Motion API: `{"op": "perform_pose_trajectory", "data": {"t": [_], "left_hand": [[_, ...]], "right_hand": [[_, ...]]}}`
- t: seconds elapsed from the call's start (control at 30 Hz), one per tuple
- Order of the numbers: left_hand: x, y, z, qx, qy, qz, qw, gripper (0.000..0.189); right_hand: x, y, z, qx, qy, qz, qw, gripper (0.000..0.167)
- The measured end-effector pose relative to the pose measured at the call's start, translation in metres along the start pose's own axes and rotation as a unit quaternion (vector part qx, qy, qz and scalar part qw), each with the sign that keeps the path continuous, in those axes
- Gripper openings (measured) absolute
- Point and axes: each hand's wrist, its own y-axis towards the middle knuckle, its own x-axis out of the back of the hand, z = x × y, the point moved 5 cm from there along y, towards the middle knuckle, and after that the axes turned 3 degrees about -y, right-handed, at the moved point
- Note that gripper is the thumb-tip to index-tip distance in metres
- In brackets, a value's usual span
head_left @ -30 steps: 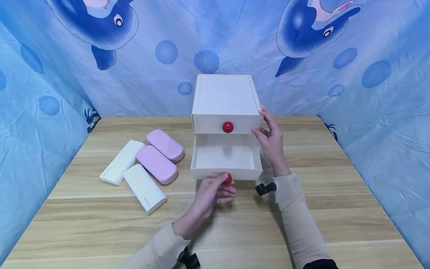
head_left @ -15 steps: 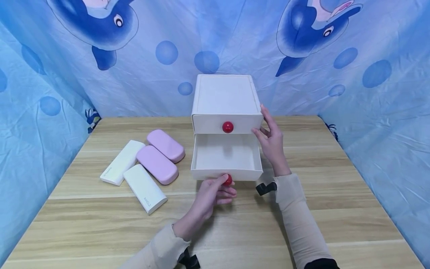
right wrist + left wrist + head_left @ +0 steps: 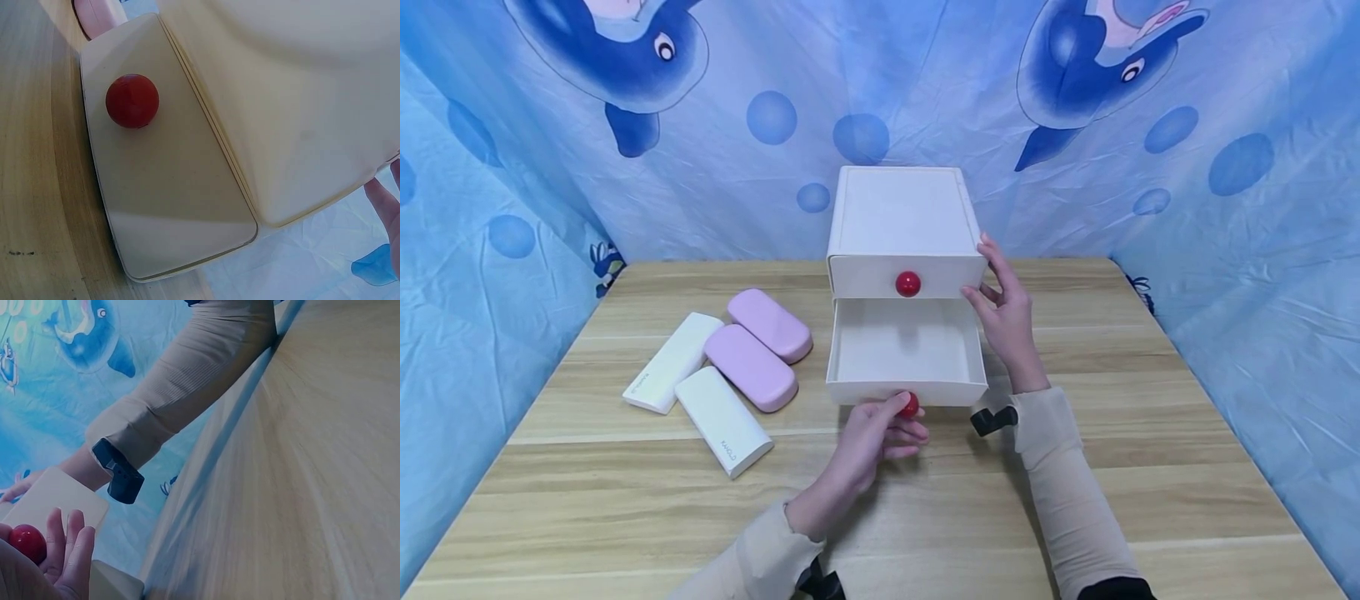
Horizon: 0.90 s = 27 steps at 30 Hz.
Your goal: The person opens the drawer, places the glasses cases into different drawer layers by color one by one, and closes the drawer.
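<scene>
A white two-drawer cabinet [image 3: 906,212] stands at the back middle of the table in the head view. Its lower drawer [image 3: 861,392] is pulled out towards me, with nothing seen inside; the upper one is closed. My left hand [image 3: 868,437] pinches the lower drawer's red knob [image 3: 912,406] between thumb and fingers, and the same knob [image 3: 27,544] shows in the left wrist view. On the cabinet's right front edge my right hand [image 3: 1011,325] keeps a grip, thumb against the front. The right wrist view shows a red knob [image 3: 132,101] on a white front panel.
Left of the cabinet lie two purple rounded cases [image 3: 751,367] [image 3: 771,325] and two white flat boxes [image 3: 724,421] [image 3: 672,362] with small lettering, close together on the wooden table [image 3: 625,517]. A blue dolphin-print cloth [image 3: 917,75] hangs behind and at the sides.
The lower drawer has slid slightly further towards me, with my left hand still on its knob. My right hand has hardly moved on the cabinet.
</scene>
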Motion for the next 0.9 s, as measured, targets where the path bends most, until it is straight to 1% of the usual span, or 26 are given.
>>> {"op": "perform_pose_trajectory", "data": {"t": [0.17,0.43,0.63,0.9], "left_hand": [[0.0011,-0.0011,0.0004,-0.007,0.014,0.0,0.9999,0.044],[0.002,-0.0023,-0.0006,-0.012,0.022,0.005,0.9997,0.042],[0.0027,-0.0027,-0.0002,-0.009,0.032,0.004,0.9995,0.044],[0.0036,-0.0031,-0.0003,-0.008,0.036,0.006,0.9993,0.046]], "right_hand": [[-0.0003,-0.0003,0.0008,0.003,-0.003,-0.002,1.0,0.058],[-0.0002,-0.0004,0.0014,0.0,-0.004,-0.003,1.0,0.058],[-0.0001,-0.0001,0.0011,-0.012,0.008,-0.001,0.9999,0.057],[-0.0007,0.0007,-0.0019,-0.04,0.022,0.005,0.9989,0.058]]}}
